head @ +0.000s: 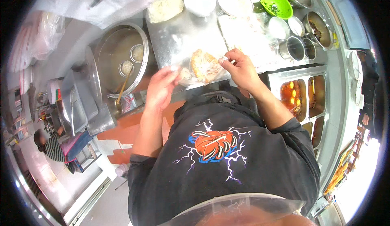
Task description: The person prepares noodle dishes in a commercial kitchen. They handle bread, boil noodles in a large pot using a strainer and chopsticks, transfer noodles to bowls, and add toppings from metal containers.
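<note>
Between my hands, at the front edge of the metal counter (179,38), lies a clear plastic bag (195,80) with a golden-brown flatbread (204,64) in it. The bread's flaky, shredded side faces up. My left hand (161,87) pinches the bag's edge between thumb and fingertips, on the left. Right beside those fingertips is a small pale roundish item (185,73), too blurred to name. On the other side my right hand (240,68) grips the bag's edge between thumb and curled forefinger.
Left is a large steel pot (106,55) of cloudy liquid with two noodle strainers (125,68) and a ladle (123,87). A braised-egg tray (292,99) stands right. Behind are a green bowl (276,4), steel canisters (292,48) and bagged noodles (166,7). A person (54,148) sits far left.
</note>
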{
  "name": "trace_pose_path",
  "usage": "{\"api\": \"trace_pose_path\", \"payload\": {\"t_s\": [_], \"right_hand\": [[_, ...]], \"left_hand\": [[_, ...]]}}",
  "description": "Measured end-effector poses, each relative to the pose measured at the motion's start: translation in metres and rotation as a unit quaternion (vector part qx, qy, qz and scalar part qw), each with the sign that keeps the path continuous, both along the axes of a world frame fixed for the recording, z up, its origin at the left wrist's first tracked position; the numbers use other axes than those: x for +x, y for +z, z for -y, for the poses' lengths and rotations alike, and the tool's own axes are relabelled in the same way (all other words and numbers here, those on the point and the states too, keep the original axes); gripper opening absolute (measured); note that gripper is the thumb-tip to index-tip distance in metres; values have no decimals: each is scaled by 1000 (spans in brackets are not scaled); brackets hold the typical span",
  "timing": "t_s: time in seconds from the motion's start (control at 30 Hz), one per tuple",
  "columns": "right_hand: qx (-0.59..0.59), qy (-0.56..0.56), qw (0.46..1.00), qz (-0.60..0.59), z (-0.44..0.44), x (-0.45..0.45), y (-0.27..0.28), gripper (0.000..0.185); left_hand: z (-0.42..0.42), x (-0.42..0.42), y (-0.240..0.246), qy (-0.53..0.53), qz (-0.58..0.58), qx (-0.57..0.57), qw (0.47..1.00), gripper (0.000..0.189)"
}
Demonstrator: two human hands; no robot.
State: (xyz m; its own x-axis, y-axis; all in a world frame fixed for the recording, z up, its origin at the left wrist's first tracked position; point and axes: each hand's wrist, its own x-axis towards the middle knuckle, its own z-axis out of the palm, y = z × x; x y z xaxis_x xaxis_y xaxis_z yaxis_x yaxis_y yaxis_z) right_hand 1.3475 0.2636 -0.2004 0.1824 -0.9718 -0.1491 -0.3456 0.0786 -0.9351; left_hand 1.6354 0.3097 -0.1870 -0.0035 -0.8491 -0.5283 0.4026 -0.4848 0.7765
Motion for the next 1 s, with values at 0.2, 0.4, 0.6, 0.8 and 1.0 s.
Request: {"api": "trace_pose_path", "payload": {"t_s": [0.2,0.4,0.6,0.8,1.0], "right_hand": [[76,53,980,177,6,-7,-1,15],[107,40,977,178,2,-5,17,16],[124,53,973,188,7,-5,22,18],[88,62,988,107,11,-2,29,18],[23,75,997,-24,6,2,37,23]], "left_hand": [[-3,-10,9,6,32,-10,999,24],[-7,-19,14,13,67,-29,997,25],[-6,-20,11,19,65,-38,997,24],[-2,-28,17,19,60,-43,997,24],[5,-32,-17,-21,321,-183,929,24]]}}
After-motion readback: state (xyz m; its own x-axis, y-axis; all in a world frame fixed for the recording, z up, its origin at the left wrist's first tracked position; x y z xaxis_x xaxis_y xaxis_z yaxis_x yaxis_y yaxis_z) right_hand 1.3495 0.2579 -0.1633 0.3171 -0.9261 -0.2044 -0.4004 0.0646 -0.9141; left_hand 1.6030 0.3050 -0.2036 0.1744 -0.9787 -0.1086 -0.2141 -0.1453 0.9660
